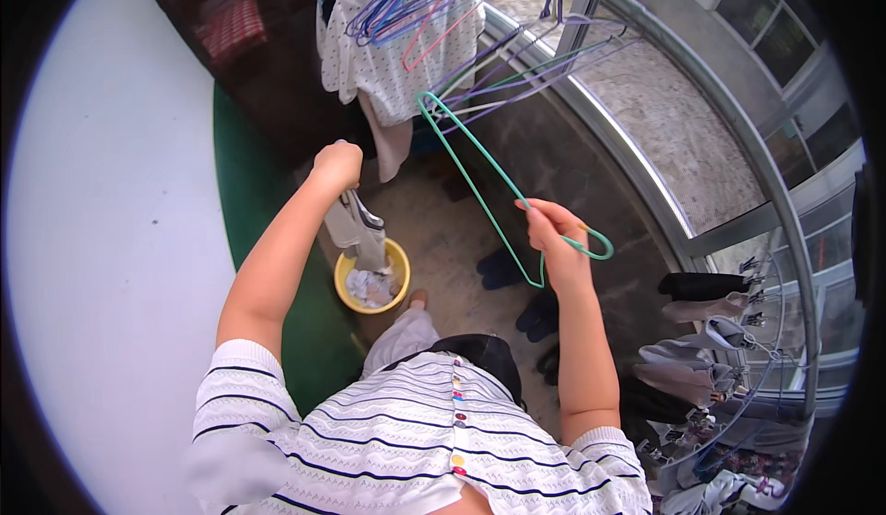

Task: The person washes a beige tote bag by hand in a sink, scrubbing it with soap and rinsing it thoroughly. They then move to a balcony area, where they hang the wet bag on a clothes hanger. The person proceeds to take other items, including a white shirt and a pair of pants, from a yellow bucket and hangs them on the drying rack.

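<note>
My left hand (339, 165) is closed around the top of a grey-and-white garment (360, 229), which hangs down over a yellow basin (403, 261) on the floor. Crumpled white cloth (367, 286) lies inside the basin. In my right hand (556, 238) is a green clothes hanger (475, 144), gripped near its hook, with its long frame pointing up and to the left. The hanger and the garment are apart. What kind of garment it is, I cannot tell.
A metal rail (738, 113) curves along the right. Bunched hangers (397, 7) and a dotted white shirt (397, 63) hang at the top. Socks and small clothes (688, 363) are clipped up at the lower right. Dark slippers (499, 269) sit on the floor.
</note>
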Demonstrator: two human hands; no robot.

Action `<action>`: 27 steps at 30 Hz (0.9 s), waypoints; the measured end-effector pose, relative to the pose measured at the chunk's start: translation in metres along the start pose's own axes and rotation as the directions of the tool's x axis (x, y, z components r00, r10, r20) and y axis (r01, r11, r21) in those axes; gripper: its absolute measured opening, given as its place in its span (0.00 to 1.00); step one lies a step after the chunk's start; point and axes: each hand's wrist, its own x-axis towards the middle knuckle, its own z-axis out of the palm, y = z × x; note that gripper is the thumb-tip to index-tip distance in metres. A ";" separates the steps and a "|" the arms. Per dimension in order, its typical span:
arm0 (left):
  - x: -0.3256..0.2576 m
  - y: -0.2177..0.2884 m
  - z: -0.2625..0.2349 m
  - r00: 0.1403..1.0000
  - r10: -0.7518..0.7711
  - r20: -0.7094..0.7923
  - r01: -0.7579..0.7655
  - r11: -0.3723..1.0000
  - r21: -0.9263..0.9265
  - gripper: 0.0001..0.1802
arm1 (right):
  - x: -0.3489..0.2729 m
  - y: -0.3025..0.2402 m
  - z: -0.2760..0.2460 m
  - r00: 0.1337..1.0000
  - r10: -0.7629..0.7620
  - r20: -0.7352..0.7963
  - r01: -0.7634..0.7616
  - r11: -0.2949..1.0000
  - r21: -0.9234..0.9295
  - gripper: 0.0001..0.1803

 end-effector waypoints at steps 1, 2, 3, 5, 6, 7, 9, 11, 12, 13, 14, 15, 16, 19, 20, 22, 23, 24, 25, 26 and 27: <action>-0.009 -0.004 0.012 1.000 0.007 0.005 -0.007 1.000 -0.019 0.13 | -0.007 0.012 -0.013 0.999 -0.021 0.046 0.017 0.995 0.101 0.11; -0.020 0.000 0.013 1.000 0.026 0.006 -0.025 0.998 -0.050 0.12 | -0.015 0.019 -0.023 0.998 -0.043 0.051 0.036 0.991 0.132 0.11; -0.033 0.004 0.014 0.998 0.062 0.026 -0.058 0.989 -0.134 0.09 | -0.021 0.028 -0.031 0.995 -0.058 0.076 0.040 0.975 0.217 0.11; -0.058 0.020 0.009 0.995 0.101 0.000 -0.098 0.966 -0.239 0.09 | -0.033 0.040 -0.039 0.987 -0.109 0.122 0.058 0.930 0.363 0.11; -0.070 0.028 0.006 0.993 0.119 -0.018 -0.119 0.949 -0.291 0.09 | -0.036 0.045 -0.040 0.979 -0.146 0.144 0.070 0.899 0.432 0.12; -0.083 0.036 0.001 0.986 0.159 -0.058 -0.169 0.927 -0.334 0.09 | -0.038 0.047 -0.040 0.968 -0.189 0.164 0.084 0.863 0.497 0.12; -0.106 0.051 -0.013 0.980 0.198 -0.037 -0.192 0.867 -0.460 0.10 | -0.041 0.048 -0.039 0.949 -0.241 0.205 0.091 0.827 0.554 0.12; -0.125 0.065 -0.029 0.962 0.271 -0.034 -0.240 0.781 -0.577 0.10 | -0.041 0.045 -0.035 0.922 -0.299 0.248 0.094 0.791 0.605 0.11; -0.135 0.072 -0.039 0.950 0.309 -0.049 -0.275 0.751 -0.600 0.10 | -0.040 0.042 -0.033 0.901 -0.334 0.277 0.089 0.768 0.634 0.11; -0.145 0.078 -0.049 0.936 0.346 -0.067 -0.310 0.715 -0.627 0.10 | -0.040 0.038 -0.033 0.877 -0.367 0.309 0.082 0.749 0.657 0.11; -0.153 0.083 -0.058 0.921 0.379 -0.087 -0.341 0.678 -0.651 0.09 | -0.038 0.034 -0.032 0.850 -0.401 0.341 0.072 0.729 0.680 0.11; -0.159 0.086 -0.064 0.907 0.407 -0.109 -0.369 0.641 -0.673 0.09 | -0.036 0.028 -0.031 0.830 -0.430 0.355 0.083 0.725 0.684 0.12; -0.164 0.089 -0.069 0.894 0.429 -0.130 -0.391 0.605 -0.694 0.09 | -0.035 0.021 -0.031 0.807 -0.456 0.375 0.086 0.719 0.689 0.12; -0.174 0.097 -0.083 0.838 0.489 -0.240 -0.492 0.488 -0.721 0.08 | -0.029 0.009 -0.030 0.744 -0.509 0.433 0.081 0.711 0.698 0.12; -0.177 0.099 -0.089 0.816 0.504 -0.283 -0.528 0.449 -0.721 0.08 | -0.027 0.007 -0.029 0.727 -0.516 0.453 0.073 0.714 0.696 0.12; -0.181 0.103 -0.104 0.795 0.523 -0.306 -0.557 0.430 -0.711 0.08 | -0.023 0.009 -0.029 0.711 -0.494 0.501 0.031 0.734 0.679 0.12; -0.182 0.103 -0.107 0.784 0.532 -0.319 -0.572 0.419 -0.706 0.09 | -0.020 0.018 -0.030 0.710 -0.464 0.530 -0.002 0.751 0.661 0.12; -0.181 0.101 -0.108 0.776 0.518 -0.360 -0.585 0.378 -0.718 0.09 | -0.016 0.028 -0.032 0.707 -0.433 0.558 -0.037 0.767 0.641 0.12; -0.180 0.099 -0.107 0.770 0.500 -0.397 -0.595 0.339 -0.729 0.09 | -0.013 0.043 -0.036 0.736 -0.356 0.576 -0.083 0.797 0.599 0.12; -0.179 0.095 -0.107 0.762 0.478 -0.437 -0.608 0.298 -0.736 0.09 | -0.016 0.061 -0.040 0.795 -0.241 0.557 -0.160 0.802 0.575 0.11; -0.179 0.091 -0.109 0.772 0.456 -0.443 -0.599 0.288 -0.747 0.07 | -0.015 0.074 -0.044 0.809 -0.172 0.562 -0.192 0.826 0.530 0.11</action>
